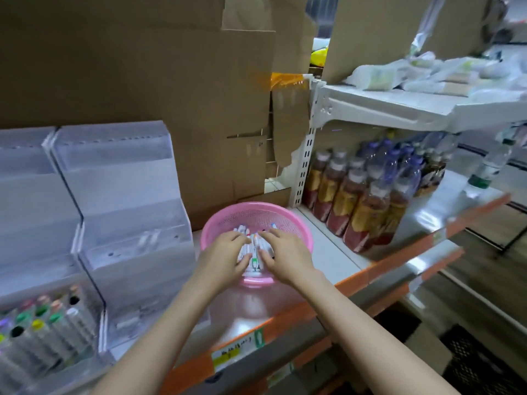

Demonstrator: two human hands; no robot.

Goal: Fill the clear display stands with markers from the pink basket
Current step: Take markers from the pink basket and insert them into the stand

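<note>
Crowding the shelf (328, 253) are cardboard boxes (142, 67) behind, bottled drinks (356, 201) at right, and two clear display stands (122, 195) at left, the far-left one's bottom tier holding capped markers (42, 323). Between stands and drinks sits the pink basket (256, 208) of loose markers (254, 243). My left hand (225, 252) and right hand (285, 252) both reach inside, fingers and thumbs curled round bunches of them.
</note>
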